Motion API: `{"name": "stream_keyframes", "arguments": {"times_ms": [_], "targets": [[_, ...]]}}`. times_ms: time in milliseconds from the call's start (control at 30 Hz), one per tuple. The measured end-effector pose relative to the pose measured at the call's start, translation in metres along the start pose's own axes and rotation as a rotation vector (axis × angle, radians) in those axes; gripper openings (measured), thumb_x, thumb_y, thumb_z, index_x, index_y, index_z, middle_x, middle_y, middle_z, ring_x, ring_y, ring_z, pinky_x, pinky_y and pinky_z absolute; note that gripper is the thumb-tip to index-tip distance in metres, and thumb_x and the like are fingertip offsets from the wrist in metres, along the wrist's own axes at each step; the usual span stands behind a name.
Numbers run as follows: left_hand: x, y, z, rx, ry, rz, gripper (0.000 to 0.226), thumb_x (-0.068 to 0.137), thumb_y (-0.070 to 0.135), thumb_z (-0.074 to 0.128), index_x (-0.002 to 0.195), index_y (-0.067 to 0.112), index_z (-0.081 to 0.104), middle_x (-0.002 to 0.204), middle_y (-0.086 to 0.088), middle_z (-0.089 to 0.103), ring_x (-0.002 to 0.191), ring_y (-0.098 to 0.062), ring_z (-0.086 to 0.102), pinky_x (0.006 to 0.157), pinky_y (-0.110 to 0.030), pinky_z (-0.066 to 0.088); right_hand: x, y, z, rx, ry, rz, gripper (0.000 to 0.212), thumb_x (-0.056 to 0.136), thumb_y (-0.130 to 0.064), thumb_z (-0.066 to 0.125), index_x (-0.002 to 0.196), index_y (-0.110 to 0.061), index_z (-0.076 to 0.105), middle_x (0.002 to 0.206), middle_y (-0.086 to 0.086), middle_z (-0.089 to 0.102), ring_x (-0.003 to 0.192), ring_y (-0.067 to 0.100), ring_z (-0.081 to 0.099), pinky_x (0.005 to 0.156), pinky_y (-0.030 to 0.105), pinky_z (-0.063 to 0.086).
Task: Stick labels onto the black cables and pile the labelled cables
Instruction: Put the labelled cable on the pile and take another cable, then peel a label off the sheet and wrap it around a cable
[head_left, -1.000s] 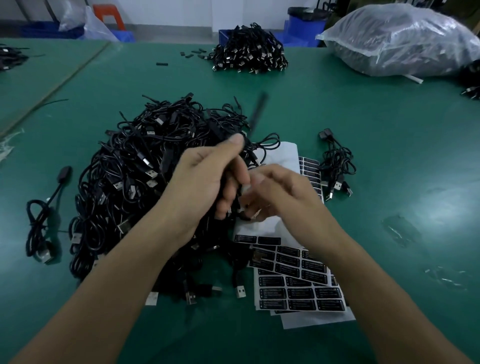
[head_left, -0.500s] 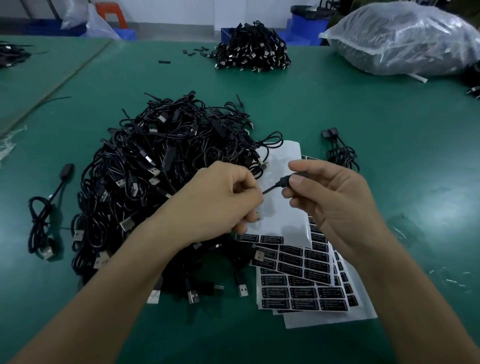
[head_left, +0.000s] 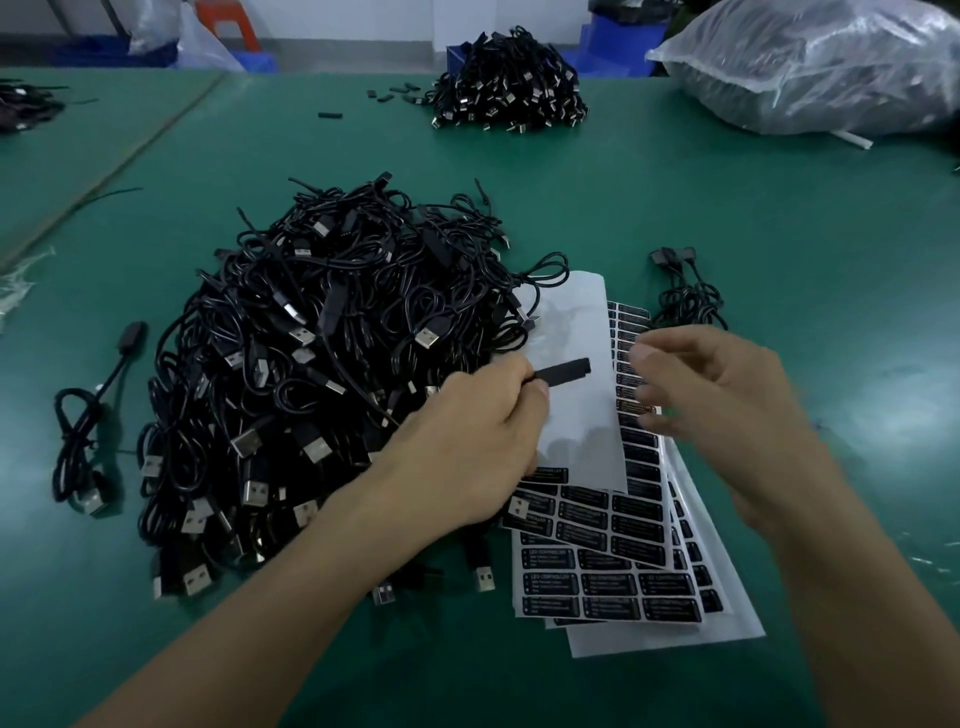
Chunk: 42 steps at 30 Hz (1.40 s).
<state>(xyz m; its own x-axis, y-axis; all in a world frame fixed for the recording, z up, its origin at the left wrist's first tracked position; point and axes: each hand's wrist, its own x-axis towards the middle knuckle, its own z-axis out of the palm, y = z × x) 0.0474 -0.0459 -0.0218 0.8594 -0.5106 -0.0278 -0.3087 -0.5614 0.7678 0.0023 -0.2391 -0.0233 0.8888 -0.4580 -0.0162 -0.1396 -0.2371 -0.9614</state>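
Observation:
A big heap of black USB cables (head_left: 332, 364) lies on the green table. My left hand (head_left: 478, 441) pinches one cable's flat black controller piece (head_left: 563, 371), which sticks out to the right over the white backing sheet. My right hand (head_left: 717, 410) hovers blurred above the label sheets (head_left: 613, 551), fingers loosely spread, holding nothing that I can see. The sheets carry rows of black labels and overlap in a fan. Behind my right hand lies a small bundle of cables (head_left: 685, 296).
A single cable (head_left: 88, 415) lies left of the heap. At the far side sit a second pile of cables (head_left: 509, 88) and a full plastic bag (head_left: 810, 62). Small black bits (head_left: 395, 93) are scattered near that pile.
My right hand has let go of the cable end and moved right and down over the label sheets. My left hand now holds the controller piece alone, pointing right.

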Motion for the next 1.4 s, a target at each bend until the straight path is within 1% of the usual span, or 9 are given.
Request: {"name": "stream_keyframes", "arguments": {"times_ms": [167, 267, 367, 467, 600, 800, 933, 1267, 1400], "targets": [[0.005, -0.005, 0.0, -0.156, 0.017, -0.083, 0.027, 0.101, 0.029, 0.043, 0.082, 0.012, 0.049, 0.067, -0.007, 0.07, 0.052, -0.018, 0.067, 0.047, -0.028, 0.047, -0.002, -0.008, -0.01, 0.261, -0.193, 0.286, 0.031, 0.087, -0.03, 0.074, 0.116, -0.029, 0.06, 0.111, 0.004, 0.066, 0.091, 0.027, 0.074, 0.064, 0.037, 0.061], [0.006, -0.006, -0.003, -0.057, -0.04, -0.077, 0.023, 0.089, 0.028, 0.061, 0.083, 0.012, 0.046, 0.071, -0.007, 0.07, 0.054, -0.013, 0.069, 0.053, -0.031, 0.05, -0.003, -0.009, -0.008, 0.346, -0.325, 0.317, 0.047, 0.085, -0.018, 0.075, 0.125, -0.033, 0.054, 0.098, 0.007, 0.076, 0.072, 0.025, 0.074, 0.059, 0.034, 0.059], [0.006, -0.006, -0.004, -0.019, -0.072, -0.05, 0.035, 0.075, 0.02, 0.073, 0.077, 0.017, 0.037, 0.07, -0.004, 0.071, 0.056, -0.011, 0.071, 0.055, -0.033, 0.051, -0.007, -0.011, -0.007, 0.225, -0.488, 0.279, 0.066, 0.083, -0.006, 0.075, 0.133, -0.04, 0.049, 0.084, 0.015, 0.073, 0.061, 0.022, 0.068, 0.051, 0.026, 0.054], [0.006, -0.006, -0.01, -0.03, -0.082, -0.042, 0.037, 0.07, 0.015, 0.076, 0.076, 0.017, 0.04, 0.071, -0.002, 0.073, 0.061, -0.017, 0.071, 0.059, -0.041, 0.057, -0.013, -0.011, -0.003, 0.056, -0.644, 0.213, 0.076, 0.082, -0.003, 0.076, 0.132, -0.051, 0.045, 0.068, 0.01, 0.07, 0.057, 0.018, 0.066, 0.043, 0.021, 0.046], [0.004, -0.003, -0.017, -0.06, -0.125, -0.056, 0.037, 0.063, 0.015, 0.078, 0.089, 0.006, 0.054, 0.08, -0.011, 0.073, 0.077, -0.036, 0.068, 0.064, -0.055, 0.057, -0.017, -0.01, 0.009, -0.006, -0.604, 0.142, 0.08, 0.08, 0.002, 0.075, 0.122, -0.061, 0.05, 0.069, 0.011, 0.063, 0.052, 0.015, 0.062, 0.038, 0.018, 0.036], [0.003, -0.003, -0.014, -0.024, -0.142, -0.046, 0.045, 0.062, 0.015, 0.086, 0.091, 0.007, 0.051, 0.071, 0.004, 0.075, 0.062, -0.013, 0.07, 0.061, -0.037, 0.056, -0.016, -0.008, 0.01, 0.034, -0.547, 0.138, 0.079, 0.08, 0.005, 0.073, 0.126, -0.055, 0.052, 0.062, 0.01, 0.06, 0.046, 0.011, 0.056, 0.037, 0.015, 0.032], [0.004, -0.005, -0.011, -0.058, -0.124, -0.037, 0.048, 0.065, 0.021, 0.087, 0.094, 0.007, 0.052, 0.072, 0.003, 0.075, 0.058, -0.013, 0.071, 0.058, -0.031, 0.056, -0.015, -0.006, 0.011, 0.045, -0.548, 0.141, 0.076, 0.08, 0.005, 0.073, 0.122, -0.055, 0.052, 0.064, 0.012, 0.064, 0.048, 0.012, 0.057, 0.037, 0.015, 0.033], [0.007, -0.009, -0.01, -0.137, -0.159, -0.048, 0.042, 0.077, 0.012, 0.079, 0.102, 0.0, 0.047, 0.077, -0.004, 0.076, 0.057, -0.02, 0.073, 0.064, -0.053, 0.058, -0.014, -0.005, 0.01, 0.004, -0.542, 0.152, 0.076, 0.081, 0.008, 0.071, 0.129, -0.045, 0.047, 0.053, 0.003, 0.062, 0.039, 0.006, 0.053, 0.036, 0.011, 0.032], [0.008, -0.011, -0.009, -0.1, -0.126, -0.05, 0.034, 0.076, 0.007, 0.071, 0.081, 0.014, 0.038, 0.07, -0.009, 0.074, 0.058, -0.022, 0.073, 0.061, -0.055, 0.055, -0.013, -0.004, 0.008, -0.04, -0.523, 0.15, 0.077, 0.081, 0.006, 0.071, 0.136, -0.042, 0.047, 0.055, 0.008, 0.062, 0.038, 0.008, 0.047, 0.035, 0.015, 0.03]]}}
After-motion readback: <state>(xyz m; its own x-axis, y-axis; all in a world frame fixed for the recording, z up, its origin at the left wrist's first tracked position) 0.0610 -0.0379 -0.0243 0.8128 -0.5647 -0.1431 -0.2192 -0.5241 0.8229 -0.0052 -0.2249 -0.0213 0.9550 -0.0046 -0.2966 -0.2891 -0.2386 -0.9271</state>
